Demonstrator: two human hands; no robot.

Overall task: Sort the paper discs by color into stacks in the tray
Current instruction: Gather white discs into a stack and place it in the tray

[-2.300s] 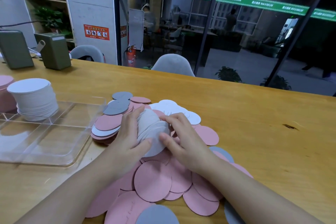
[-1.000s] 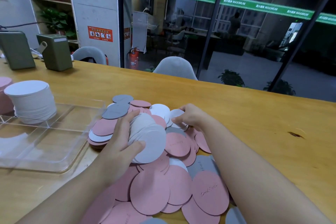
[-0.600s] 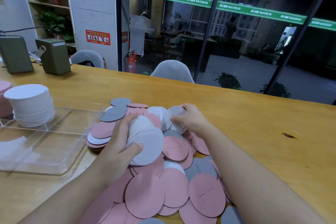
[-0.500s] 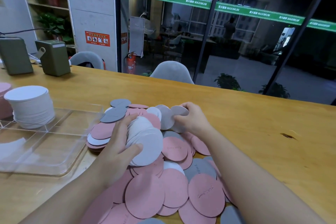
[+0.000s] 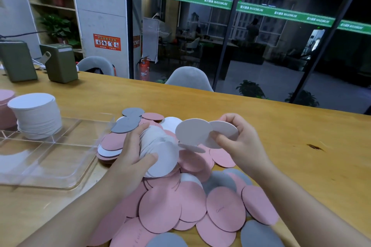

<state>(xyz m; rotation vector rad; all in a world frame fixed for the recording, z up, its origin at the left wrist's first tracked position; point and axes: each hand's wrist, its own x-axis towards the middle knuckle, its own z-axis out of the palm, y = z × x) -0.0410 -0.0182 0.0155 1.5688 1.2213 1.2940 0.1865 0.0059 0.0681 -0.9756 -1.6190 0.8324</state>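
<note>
Two white discs (image 5: 202, 133) now lifted off pile (image 5: 200, 196) by right hand (image 5: 239, 144), pinched; left hand (image 5: 134, 156) clasps gathered white batch (image 5: 160, 154); transfer right-to-left next.

A green banner strip (image 5: 216, 2) runs across the glass partition (image 5: 261, 46), repeating the white word "MAXIMUM" after small characters (too small to read). A red-orange safety sign (image 5: 107, 42) on the white pillar (image 5: 100, 16) carries pictograms and illegible print. Faint handwriting marks one pink disc (image 5: 225, 208), unreadable.
</note>
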